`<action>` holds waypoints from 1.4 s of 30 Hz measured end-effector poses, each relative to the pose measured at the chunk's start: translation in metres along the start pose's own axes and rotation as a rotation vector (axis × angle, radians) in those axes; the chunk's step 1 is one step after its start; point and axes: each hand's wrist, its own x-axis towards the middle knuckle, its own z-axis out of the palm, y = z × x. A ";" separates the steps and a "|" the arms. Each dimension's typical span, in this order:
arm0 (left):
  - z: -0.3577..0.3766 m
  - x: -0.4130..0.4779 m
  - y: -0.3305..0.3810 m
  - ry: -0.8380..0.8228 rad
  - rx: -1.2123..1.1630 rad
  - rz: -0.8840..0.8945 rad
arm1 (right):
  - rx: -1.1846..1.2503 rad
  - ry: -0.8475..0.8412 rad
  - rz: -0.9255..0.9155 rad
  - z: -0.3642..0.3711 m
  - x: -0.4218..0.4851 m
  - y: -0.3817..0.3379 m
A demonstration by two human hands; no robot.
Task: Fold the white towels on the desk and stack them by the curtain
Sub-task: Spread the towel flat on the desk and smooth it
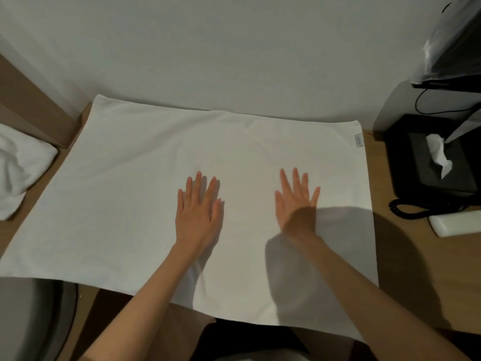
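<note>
Black tissue box (413,178) holds white tissue (440,155) poking out; towel (125,194) edge tag (358,140) unreadable; left hand (199,217) and right hand (296,207) press flat, fingers spread, on towel

Left hand (199,212), right hand (296,204): both hands flat, fingers straight, forearms extended.

white towel (130,204) | tan wooden desk (406,246) | black tissue box (426,168) | white tissue (440,155)

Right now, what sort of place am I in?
Probably a hotel room: a plain white towel spread on a wooden desk against the wall, a black tissue box beside it, and a coiled phone cord.
</note>
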 end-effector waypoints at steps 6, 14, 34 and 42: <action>0.005 -0.037 -0.026 -0.067 -0.014 -0.017 | -0.110 -0.068 -0.129 0.045 -0.076 -0.054; 0.015 -0.053 -0.039 -0.046 0.023 0.019 | -0.074 -0.020 0.051 0.031 -0.115 0.024; -0.010 -0.063 -0.009 -0.126 -0.084 0.106 | 0.013 -0.013 0.202 -0.024 -0.134 0.044; -0.007 0.017 0.035 -0.112 -0.031 0.137 | -0.093 -0.003 0.035 -0.027 -0.026 0.014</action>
